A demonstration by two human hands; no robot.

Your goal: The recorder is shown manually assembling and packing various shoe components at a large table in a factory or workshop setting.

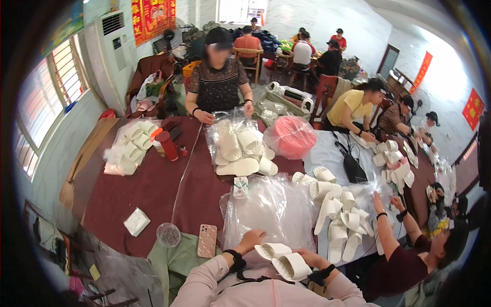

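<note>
Two white slippers [292, 267] are held in front of my chest, side by side and tilted. My right hand [308, 257] grips them from the right, its fingers partly hidden behind them. My left hand [250, 240] is just left of the slippers, at the near edge of a stack of clear plastic bags [271, 210]. Its fingers are drawn together, and what they hold, if anything, is too small to make out. Right of the bags lies a heap of white slippers [337, 210] on a pale sheet.
A patterned phone [207, 240], a clear round tub [169, 235] and a white packet [136, 221] lie to my left. Across the dark red table [153, 199], a person handles bagged slippers [238, 146] beside a pink bundle [290, 137]. Another person [409, 256] works close on my right.
</note>
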